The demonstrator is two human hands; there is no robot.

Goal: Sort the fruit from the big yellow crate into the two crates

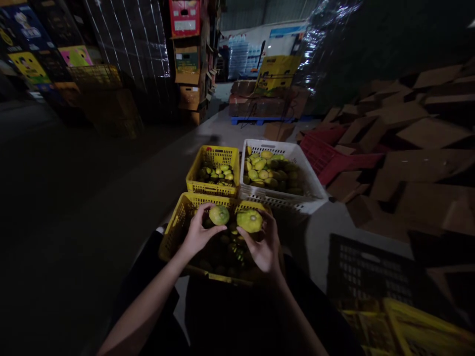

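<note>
Over yellow crate [174, 230], 2 hands [198, 232], 2 fruits [219, 215]

I see left hand [197, 233] gripping a green-yellow fruit [219, 215], right hand [264, 244] gripping a second, yellower fruit [249, 221]. Both sit over the near yellow crate [171, 236], which is full of fruit. Behind it: small yellow crate [193, 174] and white crate [311, 185], side by side, both holding fruit. Flattened cardboard [419, 133] piled at right.
</note>
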